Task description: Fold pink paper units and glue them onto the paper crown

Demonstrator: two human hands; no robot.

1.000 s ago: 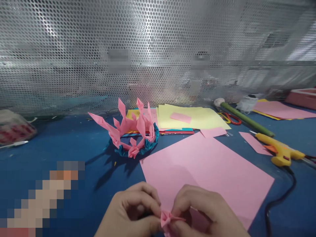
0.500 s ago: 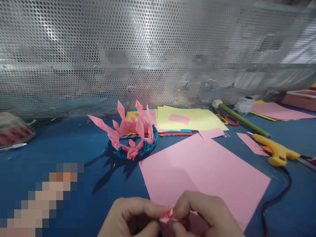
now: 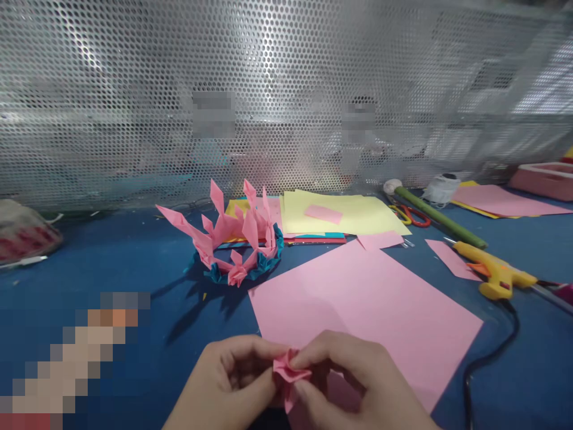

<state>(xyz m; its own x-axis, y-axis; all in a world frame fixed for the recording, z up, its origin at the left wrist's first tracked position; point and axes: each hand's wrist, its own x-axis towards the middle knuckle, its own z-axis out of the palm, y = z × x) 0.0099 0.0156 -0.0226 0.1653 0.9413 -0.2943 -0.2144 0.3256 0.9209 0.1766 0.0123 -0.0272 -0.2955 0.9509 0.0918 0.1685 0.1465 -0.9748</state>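
Note:
At the bottom middle, a small folded pink paper flower (image 3: 290, 371) is pinched between both my hands. My left hand (image 3: 233, 376) grips its left side with thumb and fingers. From the right, my right hand (image 3: 353, 376) holds the other edge, its thumb under the folds. Part of the flower is hidden by the fingers. Beneath and beyond my hands lies a large pink paper sheet (image 3: 380, 304). Left of that sheet stands a folded paper crown (image 3: 237, 263) with pink points and a blue twisted base.
Pale yellow sheets (image 3: 349, 218) lie behind the crown. To the right are scissors (image 3: 416, 216), a green stick (image 3: 441, 218), a yellow glue gun (image 3: 496, 272) with its black cord, and a pink box (image 3: 546, 182). A perforated metal panel (image 3: 286, 89) closes off the back.
Both hands have risen slightly and shifted left with the paper flower. The flower has turned, so more of its folds and its lower point show.

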